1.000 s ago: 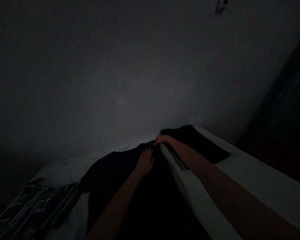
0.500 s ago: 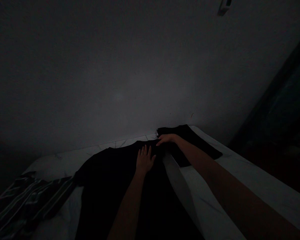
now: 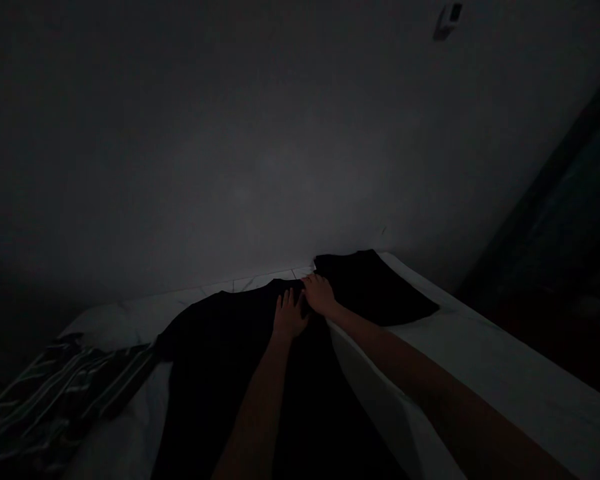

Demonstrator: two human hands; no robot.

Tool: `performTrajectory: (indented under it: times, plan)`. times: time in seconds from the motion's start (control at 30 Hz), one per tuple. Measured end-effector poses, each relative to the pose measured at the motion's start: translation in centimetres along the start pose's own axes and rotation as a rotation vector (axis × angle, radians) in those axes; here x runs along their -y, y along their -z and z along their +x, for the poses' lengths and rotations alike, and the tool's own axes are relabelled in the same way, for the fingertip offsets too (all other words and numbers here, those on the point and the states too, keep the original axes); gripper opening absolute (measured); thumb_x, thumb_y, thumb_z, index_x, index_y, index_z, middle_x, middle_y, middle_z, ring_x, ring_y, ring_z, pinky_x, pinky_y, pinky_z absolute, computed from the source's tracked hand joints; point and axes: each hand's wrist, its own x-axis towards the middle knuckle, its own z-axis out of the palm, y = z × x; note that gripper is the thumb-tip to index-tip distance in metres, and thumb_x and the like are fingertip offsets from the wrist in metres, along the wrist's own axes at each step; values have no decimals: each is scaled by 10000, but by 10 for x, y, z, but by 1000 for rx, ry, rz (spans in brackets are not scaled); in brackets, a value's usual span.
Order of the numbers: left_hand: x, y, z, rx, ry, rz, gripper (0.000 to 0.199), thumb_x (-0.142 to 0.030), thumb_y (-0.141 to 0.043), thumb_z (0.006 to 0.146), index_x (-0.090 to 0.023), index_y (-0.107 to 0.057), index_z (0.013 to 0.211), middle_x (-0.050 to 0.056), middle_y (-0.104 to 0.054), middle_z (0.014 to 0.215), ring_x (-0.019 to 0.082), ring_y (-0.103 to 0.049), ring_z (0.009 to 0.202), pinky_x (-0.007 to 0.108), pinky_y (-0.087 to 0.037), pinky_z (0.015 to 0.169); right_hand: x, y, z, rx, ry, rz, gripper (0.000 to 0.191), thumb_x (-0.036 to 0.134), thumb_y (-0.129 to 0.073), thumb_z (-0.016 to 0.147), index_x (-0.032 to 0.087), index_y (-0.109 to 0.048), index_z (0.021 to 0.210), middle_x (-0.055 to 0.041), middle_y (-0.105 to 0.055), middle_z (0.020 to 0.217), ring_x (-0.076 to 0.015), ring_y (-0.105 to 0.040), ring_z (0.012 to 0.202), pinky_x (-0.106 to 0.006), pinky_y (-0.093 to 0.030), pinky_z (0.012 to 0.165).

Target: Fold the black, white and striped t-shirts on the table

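A white-sheeted bed (image 3: pixel 500 353) and a black T-shirt (image 3: pixel 220 400) are cut off by the lower frame edge, the hem hidden. The left hand (image 3: pixel 290 317) is laid on the shirt, fingers apart. The right hand (image 3: pixel 320 295) is placed at the collar, fingers together; any grip cannot be made out. A folded black garment (image 3: pixel 375 287) is seen just beside it.

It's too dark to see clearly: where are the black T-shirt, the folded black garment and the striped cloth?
black T-shirt (image 3: pixel 215 353), head view, shoulder area
folded black garment (image 3: pixel 375 287), head view, top surface
striped cloth (image 3: pixel 65 393), head view, middle

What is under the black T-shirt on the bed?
White bed sheet shows around the black T-shirt; directly beneath it is covered and cannot be seen.
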Motion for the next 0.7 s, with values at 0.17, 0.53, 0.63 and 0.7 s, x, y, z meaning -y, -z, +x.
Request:
performTrajectory:
  times: [0.17, 0.53, 0.63, 0.7]
  plan:
    - [9, 6, -17, -14, -34, 30, 490, -238, -356, 985, -138, -505, 1441, 135, -485, 1505, 294, -362, 1450, 507, -229, 1215, 3, -10, -45, 21, 106, -56, 445, 187, -388, 988, 199, -576, 1391, -111, -592, 1408, -230, -539, 1288, -369, -393, 1074]
    - [80, 4, -137, -43, 47, 86, 594, -471, -350, 1006, -174, -384, 1520, 130, -297, 1609, 293, -271, 1493, 510, -253, 1206, 38, 9, -90, 35, 193, 110, 512, 265, -420, 998, 66, -463, 1468, -196, -341, 1574, -303, -315, 1465, -471, -274, 1185]
    - [92, 12, -178, -32, 57, 97, 574, -459, -350, 1007, -211, -381, 1523, 97, -321, 1602, 278, -299, 1483, 502, -284, 1194, 63, -6, -112, 124, 344, 286, 613, 441, -405, 1018, 125, -347, 1540, -163, -256, 1611, -272, -269, 1486, -471, -263, 1196]
    - [107, 15, -214, -46, 64, 117, 571, -456, -354, 1004, -227, -374, 1526, 84, -333, 1597, 278, -322, 1473, 507, -317, 1177, 53, -14, -126, 132, 362, 300, 620, 478, -409, 1014, 170, -340, 1548, -136, -263, 1611, -270, -240, 1494, -496, -220, 1211]
